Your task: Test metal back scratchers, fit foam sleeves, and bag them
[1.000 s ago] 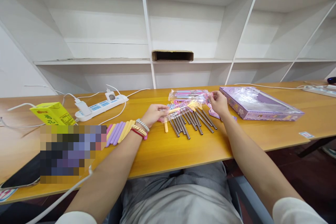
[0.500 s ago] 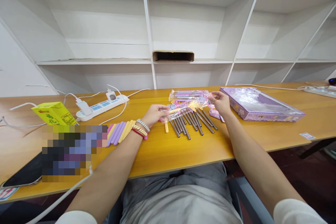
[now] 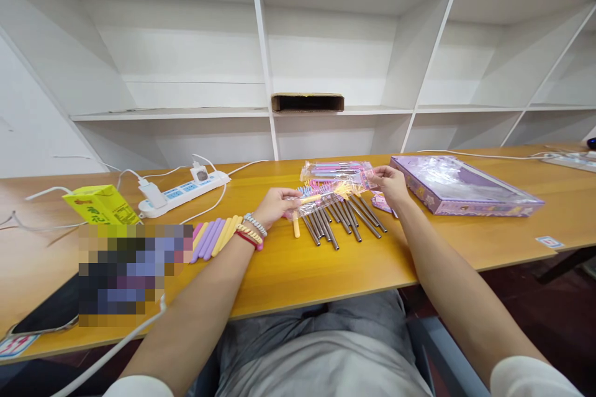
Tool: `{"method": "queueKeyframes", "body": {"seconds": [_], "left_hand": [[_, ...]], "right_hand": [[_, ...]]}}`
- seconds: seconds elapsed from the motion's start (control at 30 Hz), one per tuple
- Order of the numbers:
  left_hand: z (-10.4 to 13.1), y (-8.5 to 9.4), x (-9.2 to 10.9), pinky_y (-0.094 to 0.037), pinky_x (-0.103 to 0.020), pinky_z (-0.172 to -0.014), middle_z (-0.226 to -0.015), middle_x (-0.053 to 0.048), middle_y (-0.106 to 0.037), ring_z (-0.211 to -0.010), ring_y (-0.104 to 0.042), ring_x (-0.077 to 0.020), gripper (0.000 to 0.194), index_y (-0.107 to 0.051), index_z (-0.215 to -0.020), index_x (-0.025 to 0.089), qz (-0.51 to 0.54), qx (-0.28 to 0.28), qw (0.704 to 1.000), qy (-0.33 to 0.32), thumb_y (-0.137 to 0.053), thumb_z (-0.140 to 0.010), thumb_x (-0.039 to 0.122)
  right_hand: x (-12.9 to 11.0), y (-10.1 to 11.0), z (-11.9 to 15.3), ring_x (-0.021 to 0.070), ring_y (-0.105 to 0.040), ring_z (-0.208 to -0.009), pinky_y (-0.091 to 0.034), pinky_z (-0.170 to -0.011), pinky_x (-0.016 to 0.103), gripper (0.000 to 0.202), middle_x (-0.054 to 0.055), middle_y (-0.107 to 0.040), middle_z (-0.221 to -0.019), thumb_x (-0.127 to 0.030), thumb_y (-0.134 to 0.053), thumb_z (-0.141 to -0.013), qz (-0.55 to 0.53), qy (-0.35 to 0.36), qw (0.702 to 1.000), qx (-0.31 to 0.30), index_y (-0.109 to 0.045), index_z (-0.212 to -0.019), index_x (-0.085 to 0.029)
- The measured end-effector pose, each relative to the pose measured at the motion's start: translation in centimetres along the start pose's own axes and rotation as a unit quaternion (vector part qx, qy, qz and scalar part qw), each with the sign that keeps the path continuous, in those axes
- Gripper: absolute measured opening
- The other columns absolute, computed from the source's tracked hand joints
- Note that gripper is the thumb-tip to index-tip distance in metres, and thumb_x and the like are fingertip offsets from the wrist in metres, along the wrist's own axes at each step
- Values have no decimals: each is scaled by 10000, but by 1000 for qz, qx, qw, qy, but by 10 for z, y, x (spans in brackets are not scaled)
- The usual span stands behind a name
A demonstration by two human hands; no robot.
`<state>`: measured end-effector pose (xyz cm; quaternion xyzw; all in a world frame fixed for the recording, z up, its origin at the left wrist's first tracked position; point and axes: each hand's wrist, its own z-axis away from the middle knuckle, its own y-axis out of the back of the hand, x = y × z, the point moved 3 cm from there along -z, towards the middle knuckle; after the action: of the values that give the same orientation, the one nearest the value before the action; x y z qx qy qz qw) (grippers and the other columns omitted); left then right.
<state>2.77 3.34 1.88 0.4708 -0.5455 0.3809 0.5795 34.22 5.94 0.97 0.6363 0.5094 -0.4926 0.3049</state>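
White shelving (image 3: 330,43) fills the wall ahead of you, with a small cardboard box (image 3: 308,102) on one ledge. Below it runs the wooden table (image 3: 307,276) you are sitting at. Your left hand (image 3: 274,206) has its thumb and fingers closed on the near-left end of a clear wrapper (image 3: 331,195), and your right hand (image 3: 389,183) pinches the other end, so the wrapper stretches between your two hands above the middle of the table. Yellow shows in or through the film; you cannot tell which parts lie inside. Right under it, a row of metal-shafted sticks (image 3: 328,231) fans out towards you, their coloured tops partly covered. Behind the wrapper lies a clear pack (image 3: 333,170) of pink and blue pieces. To your right sits a purple box (image 3: 465,187) with a shiny window. Purple and yellow sticks (image 3: 216,237) lie beside your left wrist, and past them are a power strip (image 3: 184,192) and a yellow carton (image 3: 100,203).
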Motion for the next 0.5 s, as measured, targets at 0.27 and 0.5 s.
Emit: {"method": "queueKeyframes", "body": {"seconds": [0.27,0.5], "left_hand": [[1,0,3,-462,-221,-452,-641,-37,-628,-474,-539,-89,403,-652,-930,81,-17,1,1000,-9,-753,-591,274],[0,0,1,-454,-217,-455,-608,-21,-613,-464,-524,-82,370,-655,-929,94,-10,1,1000,-5,-743,-602,244]], "right_hand": [[-2,-6,7,86,-519,-590,-568,-544,283,405,-46,-473,-658,-399,-764,-550,-4,-41,997,-64,-444,-683,-188],[0,-8,7,94,-534,-565,-550,-498,281,378,-48,-505,-675,-355,-731,-593,34,-38,995,-81,-470,-823,-209]]}}
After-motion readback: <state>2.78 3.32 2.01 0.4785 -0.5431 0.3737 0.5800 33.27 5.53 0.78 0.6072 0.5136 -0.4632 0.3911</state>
